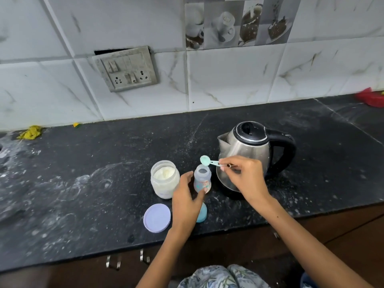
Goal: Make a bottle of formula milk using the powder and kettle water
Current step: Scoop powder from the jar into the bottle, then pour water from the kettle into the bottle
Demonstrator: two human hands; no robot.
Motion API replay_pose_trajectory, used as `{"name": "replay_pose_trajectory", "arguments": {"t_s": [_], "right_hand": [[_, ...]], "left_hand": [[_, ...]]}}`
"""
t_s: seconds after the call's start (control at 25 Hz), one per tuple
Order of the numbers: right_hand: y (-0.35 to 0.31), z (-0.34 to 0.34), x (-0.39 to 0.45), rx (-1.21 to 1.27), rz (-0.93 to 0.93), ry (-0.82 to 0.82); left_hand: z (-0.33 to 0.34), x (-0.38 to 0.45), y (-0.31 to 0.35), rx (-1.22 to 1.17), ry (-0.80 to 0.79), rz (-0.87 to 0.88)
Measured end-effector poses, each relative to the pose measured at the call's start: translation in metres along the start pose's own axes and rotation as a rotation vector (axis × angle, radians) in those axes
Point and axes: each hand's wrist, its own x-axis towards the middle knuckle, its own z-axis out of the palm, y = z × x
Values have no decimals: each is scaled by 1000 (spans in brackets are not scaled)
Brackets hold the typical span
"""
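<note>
Black speckled stone counter (pixel 83 183) | your left hand (pixel 185 201) grips small translucent open baby bottle (pixel 202 178), upright between open powder jar (pixel 165 178) and steel kettle (pixel 247 154) | your right hand (pixel 246 177) pinches mint plastic scoop (pixel 207 160) above bottle's mouth

The left hand (pixel 187 196) reaches forward from a bare forearm, fingers and thumb curled round the lower part of a small translucent baby bottle (pixel 202 178). The right hand (pixel 245 175) is raised beside it, pinching the handle of a small pale green plastic scoop (pixel 207 160) between thumb and fingertips.
</note>
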Motion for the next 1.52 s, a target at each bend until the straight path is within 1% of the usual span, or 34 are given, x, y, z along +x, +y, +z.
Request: {"name": "replay_pose_trajectory", "arguments": {"t_s": [0.08, 0.2, 0.36, 0.44, 0.56, 0.6, 0.64, 0.72, 0.84, 0.92, 1.04, 1.12, 1.24, 1.36, 1.44, 1.52], "right_hand": [[-10, 8, 0, 64, 12, 11], [-25, 33, 9, 153, 47, -70], [-37, 74, 26, 185, 15, -152], [-36, 90, 32, 120, 0, -202], [-40, 103, 37, -156, -14, -377], [-43, 104, 37, -221, -22, -417], [-45, 103, 36, -240, -27, -423], [-43, 96, 29, -186, -5, -346], [-30, 67, 10, 57, 177, -201], [-19, 39, -5, 168, 256, -107], [-5, -6, -17, 194, 292, 58], [3, -38, -12, 197, 295, 182], [20, -82, 8, 162, 185, 316], [49, -111, 29, 25, 30, 323], [71, -120, 39, -51, -32, 227], [87, -124, 49, -53, -19, 68]], "left_hand": [[-19, -12, -1, -16, 59, 11], [-43, -22, -4, -7, 156, -14], [-63, -31, -7, 4, 192, -37], [-69, -36, -9, 7, 202, -42], [-72, -38, -13, 18, 207, -56], [-71, -38, -13, 21, 205, -53], [-70, -38, -13, 24, 202, -47], [-64, -37, -11, 35, 180, -24], [-47, -34, -6, 25, 102, -9], [-32, -27, -3, 17, 47, 2], [-9, -10, 1, 8, -11, 30], [5, 4, 7, -1, -17, 28], [21, 23, 19, -1, -19, -28], [31, 34, 22, 12, -35, -140], [37, 37, 21, 32, 2, -170], [41, 38, 18, 23, 71, -180]]}}
